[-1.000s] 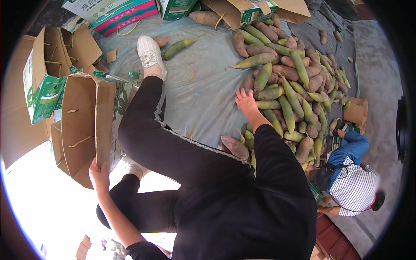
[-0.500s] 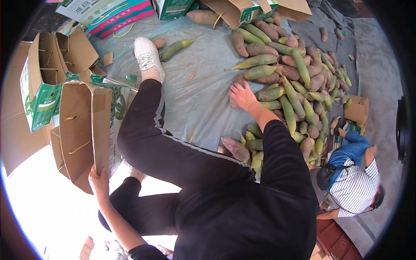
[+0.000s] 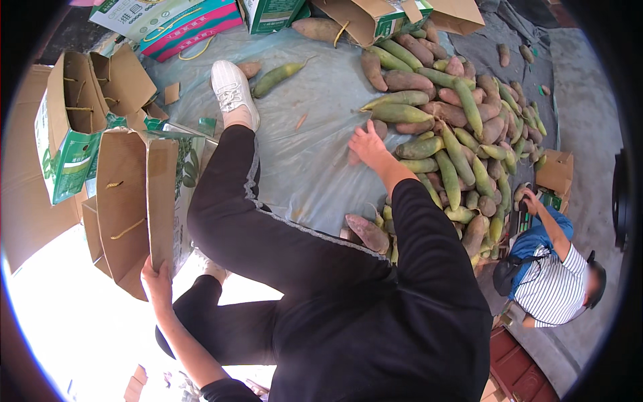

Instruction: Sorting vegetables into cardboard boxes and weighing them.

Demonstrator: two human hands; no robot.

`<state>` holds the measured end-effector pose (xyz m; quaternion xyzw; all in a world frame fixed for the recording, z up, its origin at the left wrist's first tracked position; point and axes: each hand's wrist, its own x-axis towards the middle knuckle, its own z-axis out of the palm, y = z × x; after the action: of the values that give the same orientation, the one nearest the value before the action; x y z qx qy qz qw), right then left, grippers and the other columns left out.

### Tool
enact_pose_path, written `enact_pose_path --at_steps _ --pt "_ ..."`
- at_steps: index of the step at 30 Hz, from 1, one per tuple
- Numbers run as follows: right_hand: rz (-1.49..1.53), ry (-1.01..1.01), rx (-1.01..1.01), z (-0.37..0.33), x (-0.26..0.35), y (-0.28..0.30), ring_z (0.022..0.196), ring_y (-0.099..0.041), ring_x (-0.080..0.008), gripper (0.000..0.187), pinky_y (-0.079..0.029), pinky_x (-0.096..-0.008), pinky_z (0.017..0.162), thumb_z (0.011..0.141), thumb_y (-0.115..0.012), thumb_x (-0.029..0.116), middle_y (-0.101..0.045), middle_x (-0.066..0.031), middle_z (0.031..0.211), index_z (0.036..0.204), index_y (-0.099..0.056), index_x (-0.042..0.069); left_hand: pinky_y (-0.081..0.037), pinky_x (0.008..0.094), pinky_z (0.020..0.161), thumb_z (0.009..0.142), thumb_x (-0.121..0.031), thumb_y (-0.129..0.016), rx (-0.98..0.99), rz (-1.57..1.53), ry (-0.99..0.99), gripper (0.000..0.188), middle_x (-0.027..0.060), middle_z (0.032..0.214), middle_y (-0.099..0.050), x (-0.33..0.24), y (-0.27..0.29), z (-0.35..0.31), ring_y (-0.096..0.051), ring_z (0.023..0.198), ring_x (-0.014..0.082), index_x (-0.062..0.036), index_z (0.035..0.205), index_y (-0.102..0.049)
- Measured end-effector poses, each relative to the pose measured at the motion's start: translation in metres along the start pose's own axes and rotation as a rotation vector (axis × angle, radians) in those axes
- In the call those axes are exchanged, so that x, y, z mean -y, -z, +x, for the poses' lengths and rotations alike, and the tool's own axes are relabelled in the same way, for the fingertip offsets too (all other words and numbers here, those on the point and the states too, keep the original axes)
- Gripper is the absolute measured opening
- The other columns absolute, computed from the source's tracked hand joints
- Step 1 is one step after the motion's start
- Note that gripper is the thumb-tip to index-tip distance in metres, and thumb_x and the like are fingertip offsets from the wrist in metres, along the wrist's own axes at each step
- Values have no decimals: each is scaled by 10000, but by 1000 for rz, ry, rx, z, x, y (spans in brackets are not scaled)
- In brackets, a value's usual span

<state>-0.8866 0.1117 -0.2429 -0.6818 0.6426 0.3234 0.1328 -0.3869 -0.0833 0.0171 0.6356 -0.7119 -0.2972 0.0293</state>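
My left hand pinches the lower rim of an open cardboard carton, which has yellow cord handles inside and stands beside my left leg. My right hand is closed over a reddish-brown radish; its ends show past my fingers, the middle is hidden under my palm. Just right of that hand lies a big pile of long green radishes and reddish-brown ones. A reddish radish lies at the pile's near edge, by my right arm.
More open cartons stand at the left and an open carton at the far side. A green radish lies on the plastic sheet near my white shoe. A co-worker in stripes crouches at the right.
My right hand has drawn slightly left with the radish, away from the pile. My left hand stays on the carton. The co-worker has shifted and now holds a dark radish.
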Motion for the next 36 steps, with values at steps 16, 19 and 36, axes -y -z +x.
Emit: enact_pose_path --at_steps 16,19,36 --pt "1915 -102 -1117 25 41 219 1080 -499 -173 617 -400 -319 930 687 -784 199 -549 -93 1124 1179 -469 1 -462 343 762 752 13 -523 3 56 -65 312 189 833 -640 1 3 -2 -639 804 275 31 1054 -594" --pt "1947 153 -1226 2 50 318 1062 -501 -187 641 -396 -330 930 645 -803 180 -538 -93 1103 1170 -472 20 -463 347 760 752 17 -519 -16 26 -93 300 194 827 -637 -3 4 -5 -639 801 276 35 1041 -595" --pt "948 503 -908 1 171 406 1016 -540 -206 356 -347 -460 902 676 -731 352 -638 -36 951 955 -656 143 -467 356 710 755 13 -519 14 44 -107 271 194 785 -626 0 -1 -8 -622 732 276 53 1015 -584"
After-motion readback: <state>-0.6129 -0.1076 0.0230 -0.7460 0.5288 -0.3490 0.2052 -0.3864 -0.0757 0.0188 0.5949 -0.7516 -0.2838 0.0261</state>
